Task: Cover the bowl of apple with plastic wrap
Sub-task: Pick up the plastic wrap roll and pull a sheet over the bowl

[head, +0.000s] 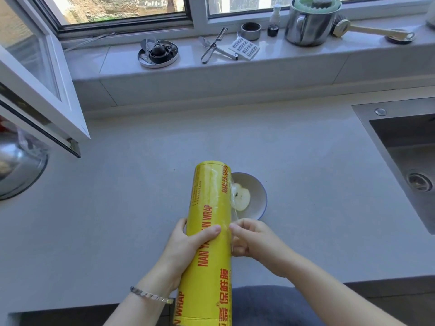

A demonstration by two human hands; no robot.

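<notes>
Progress: early; bowl uncovered, film not drawn or cut | Left hand fingers clasp plastic wrap roll | Right hand fingers pinch loose film edge | Bowl on tabletop just beyond right fingers, holding apple half

grey counter, apple bowl on it

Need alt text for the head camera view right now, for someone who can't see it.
The left hand holds a yellow roll of plastic wrap while the right hand pinches its loose edge. Behind it, a white bowl with half an apple sits uncovered on the counter.
</notes>
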